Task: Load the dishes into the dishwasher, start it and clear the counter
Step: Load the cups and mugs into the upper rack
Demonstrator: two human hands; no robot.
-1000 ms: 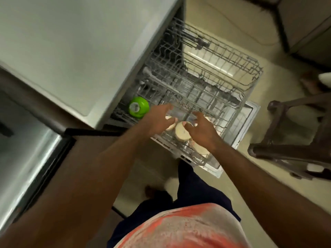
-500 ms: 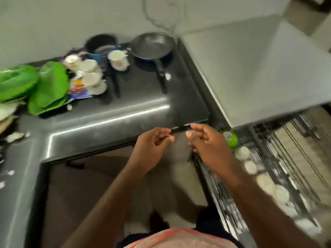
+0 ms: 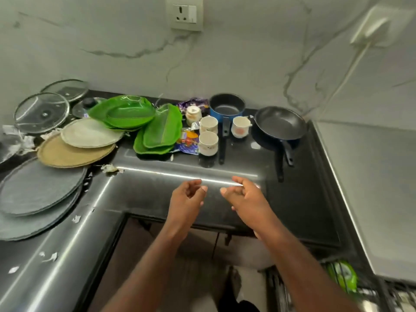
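Note:
My left hand (image 3: 188,197) and my right hand (image 3: 244,195) hover side by side over the front of the black counter (image 3: 157,183), fingers loosely curled, holding nothing. Behind them stand three white cups (image 3: 208,124) (image 3: 208,143) (image 3: 240,126), a small white jar (image 3: 193,114), a blue saucepan (image 3: 227,107) and a black frying pan (image 3: 280,123). Green leaf-shaped plates (image 3: 122,112) (image 3: 163,128) lie to the left. The dishwasher rack (image 3: 364,293) shows at the bottom right with a green object (image 3: 344,274) in it.
Round beige plates (image 3: 74,146), large grey plates (image 3: 38,188) and glass lids (image 3: 41,111) crowd the counter's left arm. Snack wrappers (image 3: 186,143) lie among the cups. Paper scraps dot the counter. A white appliance top (image 3: 378,188) is at the right; a wall socket (image 3: 184,13) above.
My view has swung from the dishwasher rack up to the counter. Both hands left the dishes in the rack and now hover empty above the counter's front.

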